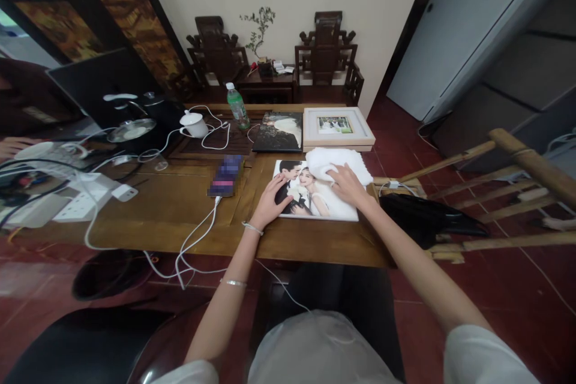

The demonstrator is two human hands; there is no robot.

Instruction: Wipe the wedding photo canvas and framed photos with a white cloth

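A large wedding photo print (310, 199) lies flat near the front edge of the wooden table (180, 216). My left hand (269, 201) rests on the print's left edge, fingers spread and flat. My right hand (347, 184) presses a white cloth (335, 163) onto the print's upper right part, fingers curled over the cloth. Behind the print lie a dark photo album (279, 131) and a light wooden picture frame (336, 127).
A phone (226, 176) on a white cable lies left of the print. Further left are power strips (85, 198), cables, a white cup (194, 124), a green bottle (236, 106). A black bag (423, 219) sits on a bamboo chair at right. Another person's hand (13, 147) shows at far left.
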